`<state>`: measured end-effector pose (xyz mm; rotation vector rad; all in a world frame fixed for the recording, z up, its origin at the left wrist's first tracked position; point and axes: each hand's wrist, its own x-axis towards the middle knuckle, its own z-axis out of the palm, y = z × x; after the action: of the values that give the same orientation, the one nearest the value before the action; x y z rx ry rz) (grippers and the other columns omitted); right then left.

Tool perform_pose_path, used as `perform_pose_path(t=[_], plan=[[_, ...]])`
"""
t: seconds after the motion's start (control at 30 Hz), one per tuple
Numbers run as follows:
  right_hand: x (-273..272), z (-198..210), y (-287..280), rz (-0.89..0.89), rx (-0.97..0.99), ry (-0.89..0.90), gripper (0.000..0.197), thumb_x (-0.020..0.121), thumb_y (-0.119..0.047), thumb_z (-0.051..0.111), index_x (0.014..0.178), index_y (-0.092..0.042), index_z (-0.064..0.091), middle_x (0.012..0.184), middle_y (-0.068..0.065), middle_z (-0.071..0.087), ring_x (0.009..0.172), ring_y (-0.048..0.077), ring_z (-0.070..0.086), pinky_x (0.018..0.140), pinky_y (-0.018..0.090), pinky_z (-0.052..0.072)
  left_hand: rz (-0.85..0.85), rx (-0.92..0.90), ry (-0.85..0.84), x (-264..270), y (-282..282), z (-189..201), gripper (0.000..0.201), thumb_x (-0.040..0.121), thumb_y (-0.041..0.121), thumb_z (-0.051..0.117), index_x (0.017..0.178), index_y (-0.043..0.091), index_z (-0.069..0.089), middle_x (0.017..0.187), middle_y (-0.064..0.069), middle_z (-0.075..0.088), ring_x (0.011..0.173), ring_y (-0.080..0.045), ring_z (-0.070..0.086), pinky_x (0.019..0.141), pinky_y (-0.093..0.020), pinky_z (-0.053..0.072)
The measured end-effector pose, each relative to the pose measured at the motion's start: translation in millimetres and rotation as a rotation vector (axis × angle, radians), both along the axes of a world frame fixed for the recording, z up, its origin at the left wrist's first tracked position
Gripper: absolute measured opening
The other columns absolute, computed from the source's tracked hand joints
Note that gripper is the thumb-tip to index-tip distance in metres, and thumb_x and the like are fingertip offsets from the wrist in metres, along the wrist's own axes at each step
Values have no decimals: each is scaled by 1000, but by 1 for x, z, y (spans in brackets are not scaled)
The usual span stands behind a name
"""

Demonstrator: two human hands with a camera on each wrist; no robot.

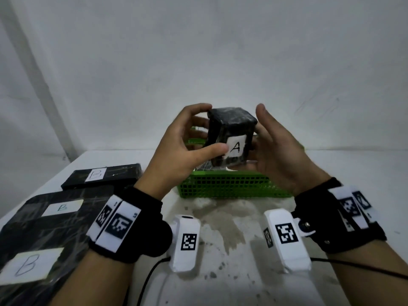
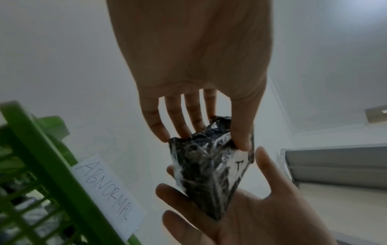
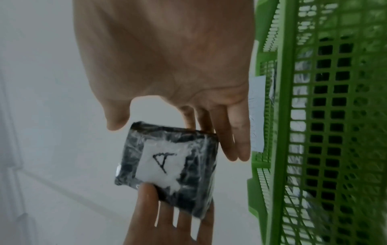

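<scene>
The grip of the left hand [image 1: 176, 151] is narrow. The thumb presses the near face and the fingers bear on the far side, pinching the black wrapped box [image 1: 229, 127]. The right hand [image 1: 280, 155] makes no closed grip. Its fingers lie nearly straight against the right side and underside as a support, and its thumb stands free.

The box is held in the air above the green mesh basket [image 1: 231, 186], with its white "A" label [image 1: 236, 147] turned toward the person, probably so that the letter can be read before sorting. The left wrist view shows a paper tag reading "ABNORMAL" [image 2: 106, 190] on the basket.

To the left, flat black packages marked "B" [image 1: 101, 176] lie on the white surface [image 1: 220, 217], apart from the basket. The surface is stained in the near middle. A plain white wall [image 1: 198, 51] stands behind it.
</scene>
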<state>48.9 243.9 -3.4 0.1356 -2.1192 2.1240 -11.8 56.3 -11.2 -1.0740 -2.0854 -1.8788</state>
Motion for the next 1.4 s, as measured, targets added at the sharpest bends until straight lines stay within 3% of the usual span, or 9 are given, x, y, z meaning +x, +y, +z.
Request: perform_pose_path(t=[0.17,0.3,0.5,0.73,0.9,1.0,1.17,1.27,1.4], plan=[[18,15,27,-87,385,93,88,75,-60,80,149,-51,34,152,-14,49,127,4,58,103,38,48,20,107,-219,-7,24,8,62,72,37,83,126,19,57,107,-4,68,90,-15,72,73,-40,61],[49,40,51,-168,819,133,105,55,-68,74,149,-58,26,152,-36,32,130,-20,37,110,25,35,-49,-43,-224,-20,48,28,68,66,43,78,127,22,58,110,1,68,94,-17,73,74,-37,61],[13,70,89,-285,1141,220,120,65,-45,87,160,-32,14,162,-14,25,130,-13,25,96,-6,18,-215,-158,-345,-44,97,70,42,87,29,71,120,6,59,113,-10,70,85,-20,74,72,-34,62],[-39,99,118,-192,1279,94,102,65,-41,89,152,-32,36,137,-8,57,117,11,56,94,25,47,-216,-374,-314,-80,149,72,41,93,37,65,118,6,60,107,-10,72,76,-19,74,72,-31,62],[-84,83,129,-32,1522,-252,101,65,-62,84,148,-33,35,138,-4,59,110,21,60,85,32,44,-291,-1234,19,-109,160,54,54,100,57,29,125,19,57,117,-2,67,102,-20,66,92,-37,53],[-104,67,129,115,1652,-389,93,66,-65,82,143,-29,44,135,-5,59,109,20,58,91,34,48,-442,-1554,46,-129,159,41,41,100,52,42,119,20,61,117,-4,68,106,-21,65,98,-45,52],[-133,52,128,298,1686,-534,81,69,-51,88,137,-22,53,133,-6,60,114,16,58,97,35,50,-486,-1559,-52,-142,177,31,32,98,33,58,129,22,61,96,2,69,77,-15,64,72,-30,56],[-150,45,124,376,1705,-582,82,68,-43,90,137,-20,53,131,-5,59,118,19,57,102,39,49,-520,-1732,-103,-139,191,25,42,98,24,59,139,28,53,115,-5,69,87,-26,66,54,-20,55],[-165,42,121,459,1684,-639,78,68,-34,92,135,-15,57,106,-9,58,97,13,55,85,28,45,-545,-1945,24,-134,193,15,58,99,20,55,152,30,35,135,-10,61,113,-33,64,42,-13,48]])
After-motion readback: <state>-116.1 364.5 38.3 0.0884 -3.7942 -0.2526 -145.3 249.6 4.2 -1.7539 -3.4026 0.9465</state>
